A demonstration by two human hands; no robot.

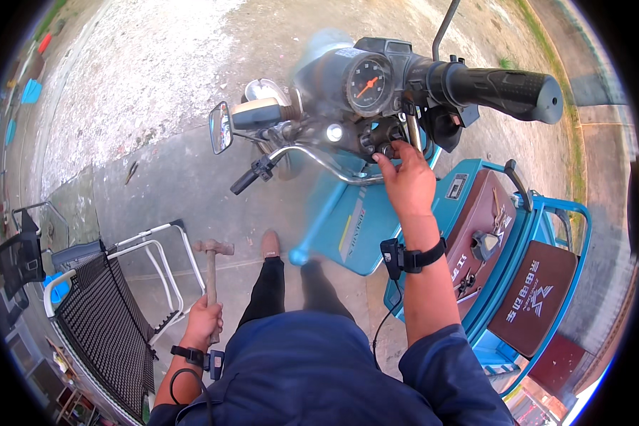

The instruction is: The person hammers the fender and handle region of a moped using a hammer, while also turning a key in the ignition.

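My left hand (204, 321) is wrapped round the handle of a hammer (212, 273), which stands head up beside my left leg. My right hand (410, 183) reaches to the middle of the handlebar of a blue electric tricycle (358, 227). Its thumb and index finger close at a dark fitting (383, 138) just below the round speedometer (368, 84). Whatever lies between those fingertips is too small to make out. Close to this hand, the thick black handlebar grip (525, 94) points right. A thinner black grip (246, 181) sits on the chrome bar's left end.
A mirror (221, 128) juts out left of the handlebar. On the brown seat (491, 202) lie a roundish metal part (484, 246) and small loose pieces (466, 285). A second brown seat (532, 298) is behind it. A woven chair (110, 319) with white tubing stands at my left.
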